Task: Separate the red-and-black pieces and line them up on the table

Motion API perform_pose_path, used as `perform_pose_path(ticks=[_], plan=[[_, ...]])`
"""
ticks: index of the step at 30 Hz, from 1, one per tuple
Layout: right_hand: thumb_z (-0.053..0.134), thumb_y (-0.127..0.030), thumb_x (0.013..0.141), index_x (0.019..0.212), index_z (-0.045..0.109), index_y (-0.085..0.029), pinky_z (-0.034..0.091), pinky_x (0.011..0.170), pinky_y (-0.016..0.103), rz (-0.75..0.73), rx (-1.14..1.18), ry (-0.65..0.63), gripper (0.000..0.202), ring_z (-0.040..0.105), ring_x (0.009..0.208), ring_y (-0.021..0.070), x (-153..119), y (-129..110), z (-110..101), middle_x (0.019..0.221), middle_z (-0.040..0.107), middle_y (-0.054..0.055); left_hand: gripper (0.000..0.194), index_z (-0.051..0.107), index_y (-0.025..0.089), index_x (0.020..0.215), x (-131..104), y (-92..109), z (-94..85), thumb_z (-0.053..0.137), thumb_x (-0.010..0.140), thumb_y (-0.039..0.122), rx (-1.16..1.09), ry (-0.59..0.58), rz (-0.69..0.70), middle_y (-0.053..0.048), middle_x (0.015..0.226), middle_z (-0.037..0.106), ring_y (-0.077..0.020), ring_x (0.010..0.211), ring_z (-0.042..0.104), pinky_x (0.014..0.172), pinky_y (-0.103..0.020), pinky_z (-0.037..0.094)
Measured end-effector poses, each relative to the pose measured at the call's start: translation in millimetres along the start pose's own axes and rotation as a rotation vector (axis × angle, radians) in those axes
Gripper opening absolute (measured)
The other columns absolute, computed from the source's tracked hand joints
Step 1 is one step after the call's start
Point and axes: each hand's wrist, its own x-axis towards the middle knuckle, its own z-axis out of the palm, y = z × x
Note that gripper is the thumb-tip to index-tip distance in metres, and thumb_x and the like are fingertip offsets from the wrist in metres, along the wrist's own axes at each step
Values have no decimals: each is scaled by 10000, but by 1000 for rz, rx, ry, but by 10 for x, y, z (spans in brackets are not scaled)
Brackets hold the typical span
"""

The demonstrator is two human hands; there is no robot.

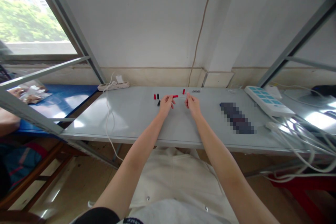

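Note:
My left hand (166, 105) is closed in a pinch on a small red tube (175, 96) that points to the right. From its end a thin pale rod (181, 97) runs across to my right hand (192, 104), whose fingers are pinched on the rod's other end. The exact kind of either part is too small to tell. Another short red piece (183, 91) stands just behind my right fingers. Left of my left hand are a red piece (154, 96) and a black piece (158, 96), with a further black piece (159, 103) by my knuckles. Several small dark metallic pieces (196, 91) lie in a row beyond my right hand.
The grey table (131, 119) backs onto a wall. A power strip (115, 86) with a hanging white cable sits at the back left. Right of my hands lie a dark pixelated object (237, 118) and a large white socket block (267, 100) with cables. Another person's arm (9, 120) rests at the blue table.

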Motion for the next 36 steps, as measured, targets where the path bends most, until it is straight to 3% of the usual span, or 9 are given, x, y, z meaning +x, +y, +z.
perform_pose_path(ticks=[5, 11, 16, 22, 26, 36], plan=[[326, -682, 727, 594, 473, -189, 355, 461, 239, -25, -10, 45, 531, 438, 463, 104, 52, 46, -22, 572, 529, 29, 336, 531, 142, 718, -14, 11, 3, 521, 731, 479, 45, -57, -2, 31, 546, 540, -29, 347, 412, 370, -176, 294], [501, -593, 666, 761, 542, -179, 396, 516, 242, -68, -79, -144, 427, 518, 587, 126, 47, 72, 34, 676, 591, 33, 350, 546, 137, 721, -10, -18, -6, 570, 688, 485, 40, -113, 22, 28, 552, 545, -36, 368, 424, 389, -182, 314], [559, -475, 667, 756, 544, -175, 412, 551, 253, -74, -115, -287, 314, 514, 569, 109, -1, 50, 60, 701, 615, 26, 331, 543, 141, 710, 13, -43, -8, 588, 678, 467, 29, -94, 18, 30, 542, 540, -39, 370, 404, 393, -190, 308], [543, -395, 689, 722, 560, -164, 420, 603, 263, -163, -180, -302, 234, 506, 591, 106, -6, 69, 77, 705, 612, 24, 282, 565, 141, 720, 39, -88, -8, 586, 692, 421, 45, -71, 50, 21, 532, 532, -61, 476, 455, 455, -184, 330], [546, -371, 688, 734, 538, -163, 422, 600, 258, -144, -116, -328, 213, 521, 593, 107, 13, 137, 100, 684, 605, 18, 291, 568, 140, 723, 27, -73, 0, 591, 686, 427, 45, -94, 56, 19, 524, 527, -72, 498, 461, 466, -190, 334], [543, -327, 696, 728, 558, -169, 418, 546, 251, -158, -115, -401, 162, 533, 553, 117, -8, 110, 94, 629, 606, 7, 284, 496, 144, 671, -53, 60, 4, 597, 697, 409, -64, -177, -59, 81, 413, 357, -20, 352, 262, 382, -184, 172]])
